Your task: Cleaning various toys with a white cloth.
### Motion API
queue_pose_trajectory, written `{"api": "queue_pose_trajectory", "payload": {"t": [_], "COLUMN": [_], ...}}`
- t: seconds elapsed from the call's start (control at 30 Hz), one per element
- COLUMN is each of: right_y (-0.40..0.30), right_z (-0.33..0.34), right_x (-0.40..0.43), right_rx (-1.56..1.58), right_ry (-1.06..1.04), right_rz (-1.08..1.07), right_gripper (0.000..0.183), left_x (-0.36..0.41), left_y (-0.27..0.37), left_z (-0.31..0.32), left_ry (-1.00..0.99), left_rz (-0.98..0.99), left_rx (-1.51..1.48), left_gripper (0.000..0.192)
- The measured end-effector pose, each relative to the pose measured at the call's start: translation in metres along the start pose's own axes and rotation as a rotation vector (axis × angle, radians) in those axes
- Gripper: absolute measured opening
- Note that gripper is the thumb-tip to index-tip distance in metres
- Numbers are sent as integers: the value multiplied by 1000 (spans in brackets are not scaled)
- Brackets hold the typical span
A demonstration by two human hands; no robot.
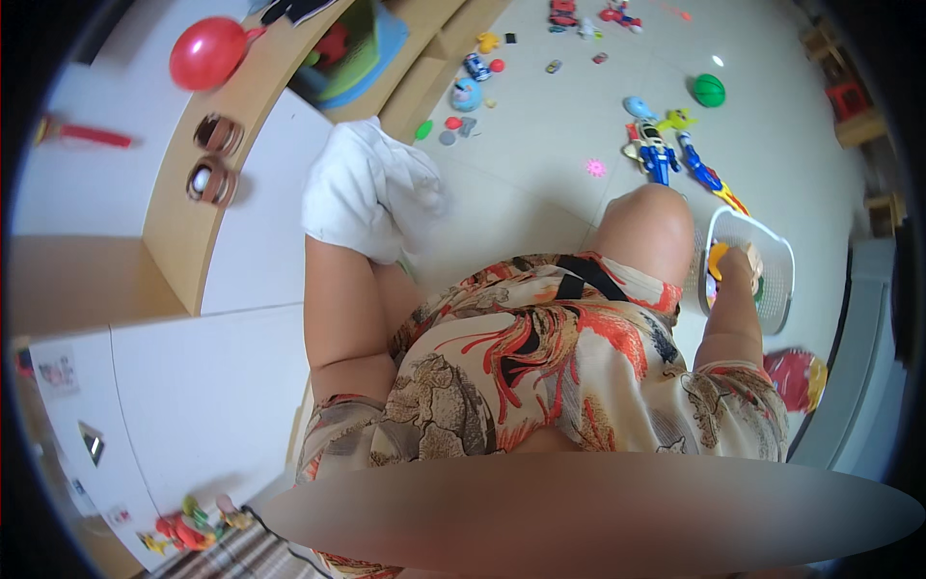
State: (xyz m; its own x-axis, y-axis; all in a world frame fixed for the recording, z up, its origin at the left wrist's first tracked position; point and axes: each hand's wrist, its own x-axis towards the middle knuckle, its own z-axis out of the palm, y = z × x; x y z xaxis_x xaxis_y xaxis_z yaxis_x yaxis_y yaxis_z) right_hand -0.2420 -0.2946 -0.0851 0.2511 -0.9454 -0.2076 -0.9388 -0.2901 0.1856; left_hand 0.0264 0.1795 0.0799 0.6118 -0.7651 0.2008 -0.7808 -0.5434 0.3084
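A bunched white cloth (362, 188) covers the end of my left forearm, so my left hand is hidden under it. My right hand (736, 262) is inside a white perforated plastic basket (780, 289) on the floor, among toys. A yellow-orange curved toy (718, 259) lies beside that hand, with a tan item at its other side. The fingers point away and down, and their grip cannot be made out.
Toys lie scattered over the tiled floor: a blue-and-white robot figure (657, 155), a green ball (709, 90), a pink flower-shaped piece (596, 168) and small cars. At the left, a wooden-edged white cabinet bears a red balloon (208, 54) and two brown cups. A red-and-yellow bag (796, 378) lies behind the basket.
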Motion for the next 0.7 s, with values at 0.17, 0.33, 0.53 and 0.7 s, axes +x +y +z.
{"api": "queue_pose_trajectory", "payload": {"t": [0.17,0.33,0.53,0.7], "right_y": [87,65,-18,-192], "right_z": [95,35,-44,-101], "right_x": [121,106,135,71], "right_rx": [-78,14,353,437], "right_ry": [-157,90,558,352], "right_rz": [-50,-35,-434,-949], "right_gripper": [39,53,54,47], "left_x": [-4,-27,-41,-42], "left_y": [-13,-7,-9,-19], "left_z": [-5,-36,-43,-38], "left_ry": [79,167,272,286], "left_rz": [-34,-44,126,126], "left_rx": [-140,-157,-101,-170], "left_gripper": [17,21,17,17]}}
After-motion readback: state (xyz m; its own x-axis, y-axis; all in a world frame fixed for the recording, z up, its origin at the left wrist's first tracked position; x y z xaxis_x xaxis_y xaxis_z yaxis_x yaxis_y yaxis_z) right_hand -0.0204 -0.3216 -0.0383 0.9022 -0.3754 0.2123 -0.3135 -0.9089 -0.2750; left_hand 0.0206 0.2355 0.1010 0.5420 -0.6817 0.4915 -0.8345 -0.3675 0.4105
